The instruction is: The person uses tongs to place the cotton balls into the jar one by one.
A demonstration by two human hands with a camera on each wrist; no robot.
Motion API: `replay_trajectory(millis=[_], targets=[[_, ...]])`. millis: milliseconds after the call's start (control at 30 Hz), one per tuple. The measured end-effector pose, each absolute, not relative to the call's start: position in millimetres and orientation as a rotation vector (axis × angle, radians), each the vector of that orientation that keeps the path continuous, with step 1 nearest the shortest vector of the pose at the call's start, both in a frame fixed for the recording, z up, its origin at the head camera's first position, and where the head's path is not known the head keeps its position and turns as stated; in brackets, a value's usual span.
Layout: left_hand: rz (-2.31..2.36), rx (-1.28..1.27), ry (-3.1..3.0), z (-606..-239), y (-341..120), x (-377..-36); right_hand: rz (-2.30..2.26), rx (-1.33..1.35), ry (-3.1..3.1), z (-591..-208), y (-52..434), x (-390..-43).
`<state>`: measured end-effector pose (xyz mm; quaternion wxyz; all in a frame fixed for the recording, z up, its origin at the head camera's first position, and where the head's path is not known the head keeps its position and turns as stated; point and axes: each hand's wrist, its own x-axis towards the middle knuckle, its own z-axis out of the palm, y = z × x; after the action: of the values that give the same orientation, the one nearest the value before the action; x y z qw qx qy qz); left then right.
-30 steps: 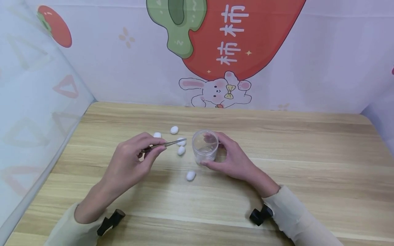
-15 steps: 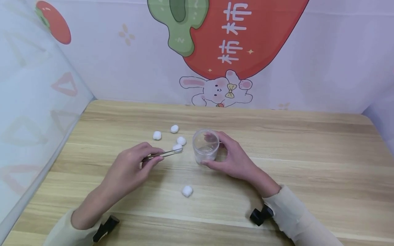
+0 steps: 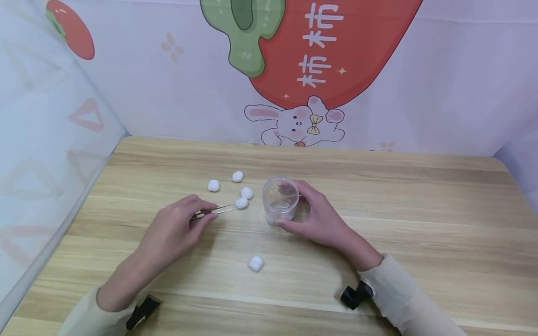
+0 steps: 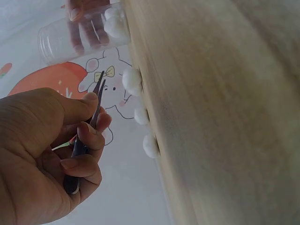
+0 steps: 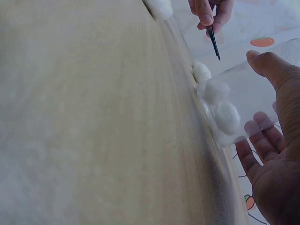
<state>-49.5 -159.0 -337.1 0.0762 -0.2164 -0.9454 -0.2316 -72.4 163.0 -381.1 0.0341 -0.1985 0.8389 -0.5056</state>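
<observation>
Tweezers (image 4: pixel 79 148), slightly parted and pinched in my left hand (image 3: pixel 176 228), have just dropped to a ball (image 3: pixel 241 203) on the table (image 3: pixel 378 196), left of the jar (image 3: pixel 280 212), seemingly in reach; whether they touch it I cannot tell. My right hand (image 3: pixel 319 217) grips the jar. A neighbour ball (image 3: pixel 247 192) crowds close; a stray ball (image 3: pixel 256 263) has shifted toward the front edge.
</observation>
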Motion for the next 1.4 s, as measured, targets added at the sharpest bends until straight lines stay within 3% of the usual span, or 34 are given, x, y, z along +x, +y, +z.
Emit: replay_trajectory(millis=[1400], targets=[[-0.674, -0.652, -2.978, -346, -158, -74, -1.556, -0.621, 2.582, -379, 162, -72]])
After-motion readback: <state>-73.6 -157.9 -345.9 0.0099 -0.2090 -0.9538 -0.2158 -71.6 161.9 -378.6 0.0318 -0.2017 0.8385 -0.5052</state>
